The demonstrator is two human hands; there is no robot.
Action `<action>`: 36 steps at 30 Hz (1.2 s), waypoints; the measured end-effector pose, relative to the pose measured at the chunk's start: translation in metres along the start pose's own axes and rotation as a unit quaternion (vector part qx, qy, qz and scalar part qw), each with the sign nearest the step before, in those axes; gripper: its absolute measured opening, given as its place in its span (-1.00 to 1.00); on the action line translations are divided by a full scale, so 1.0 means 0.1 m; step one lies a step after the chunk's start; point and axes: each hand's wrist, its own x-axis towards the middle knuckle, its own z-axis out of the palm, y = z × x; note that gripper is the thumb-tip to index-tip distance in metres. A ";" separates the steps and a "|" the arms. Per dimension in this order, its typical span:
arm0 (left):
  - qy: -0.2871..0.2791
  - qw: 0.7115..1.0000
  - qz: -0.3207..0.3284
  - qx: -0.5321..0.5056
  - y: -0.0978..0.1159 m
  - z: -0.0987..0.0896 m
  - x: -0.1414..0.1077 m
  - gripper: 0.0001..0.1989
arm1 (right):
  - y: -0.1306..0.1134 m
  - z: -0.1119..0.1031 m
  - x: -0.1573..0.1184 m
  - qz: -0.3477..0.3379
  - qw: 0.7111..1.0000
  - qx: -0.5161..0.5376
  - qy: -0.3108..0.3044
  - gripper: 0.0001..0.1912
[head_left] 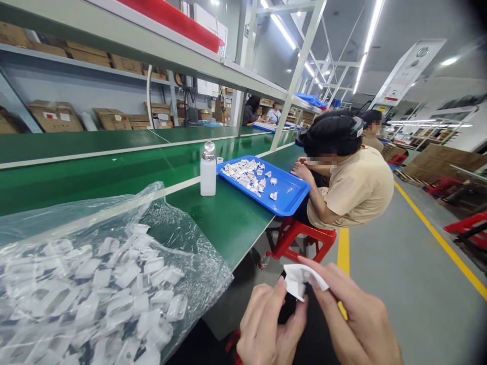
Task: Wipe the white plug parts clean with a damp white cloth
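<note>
We record a green workbench point(224, 223) carrying a clear plastic bag point(182, 253) of white plastic parts point(114, 289). Just right of the bag, the left hand point(270, 324) and right hand point(353, 319) pinch a folded white wipe point(302, 281) between closed fingertips point(314, 268), clear of the bench.

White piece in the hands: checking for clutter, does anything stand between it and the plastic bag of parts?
Nothing visible does: the white piece, between the left hand and right hand, has an open line to the plastic bag.
</note>
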 end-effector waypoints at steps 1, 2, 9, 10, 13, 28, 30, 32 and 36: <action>0.002 1.000 -0.016 -0.007 0.03 0.01 0.00 -0.60 | 0.00 -0.03 0.02 0.010 1.000 -0.005 0.017 -0.62; 0.006 0.999 -0.027 -0.017 0.06 0.02 0.00 -0.60 | -0.01 -0.06 0.03 0.022 0.999 -0.017 0.047 -0.64; 0.048 0.995 -0.066 -0.057 0.14 0.06 0.02 -0.54 | -0.10 -0.04 -0.04 -0.026 0.995 -0.062 0.077 -0.48; 0.044 0.997 -0.047 -0.052 0.11 0.05 0.02 -0.52 | -0.10 -0.03 -0.05 -0.046 0.996 -0.053 0.050 -0.47; -0.021 0.997 0.036 -0.059 -0.01 0.02 0.03 -0.34 | -0.08 0.00 -0.05 -0.079 0.995 -0.066 0.009 -0.46; -0.016 0.676 -0.607 -0.417 0.13 0.07 0.21 -0.60 | 0.02 0.03 0.06 0.179 0.959 0.112 0.191 -0.67; -0.010 0.631 -0.640 -0.439 0.13 0.08 0.25 -0.57 | -0.06 0.15 0.05 0.080 0.973 0.120 0.181 -0.66; 0.001 0.601 -0.667 -0.440 0.12 0.10 0.26 -0.54 | -0.11 0.23 0.07 0.011 0.978 0.126 0.167 -0.56; 0.011 0.583 -0.691 -0.428 0.09 0.17 0.17 -0.51 | -0.02 0.25 0.18 -0.066 0.983 0.144 0.097 -0.44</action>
